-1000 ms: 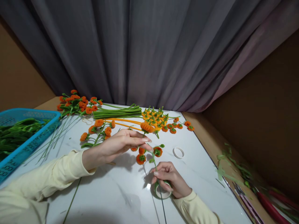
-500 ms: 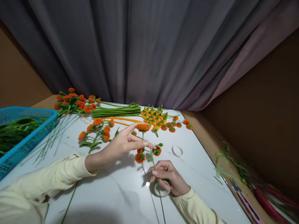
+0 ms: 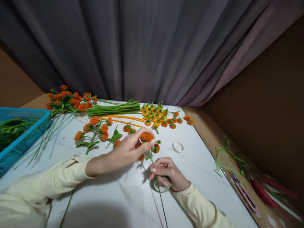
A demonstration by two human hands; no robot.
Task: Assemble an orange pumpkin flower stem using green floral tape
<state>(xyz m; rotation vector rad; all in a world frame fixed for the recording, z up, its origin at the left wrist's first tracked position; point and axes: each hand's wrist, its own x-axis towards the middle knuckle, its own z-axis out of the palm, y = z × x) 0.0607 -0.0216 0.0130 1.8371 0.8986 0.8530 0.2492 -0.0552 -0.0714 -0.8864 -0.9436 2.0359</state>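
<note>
Orange fuzzy pipe-cleaner flowers grow from one thin green stem (image 3: 160, 198), which slants down to the front edge of the view. My right hand (image 3: 168, 172) pinches this stem below the blooms, and a roll of green tape (image 3: 162, 189) sits under its fingers. My left hand (image 3: 129, 148) curls thumb and fingers around the top orange flower (image 3: 146, 137). Another bloom (image 3: 155, 148) of the same spray shows to the right of my left fingertips. Lower blooms are partly hidden behind my left hand.
A finished-looking orange spray (image 3: 92, 134) lies left of my hands. Behind are green stems (image 3: 114, 108) and yellow flowers (image 3: 154, 115). A blue basket (image 3: 28, 139) holds leaves at left. A white ring (image 3: 178, 147), pink-handled scissors (image 3: 247, 196) and red-handled pliers (image 3: 263, 193) lie to the right.
My left hand has moved down and its fingers have closed in around the top flower. My right hand keeps its pinch on the stem. The view has shifted slightly.
</note>
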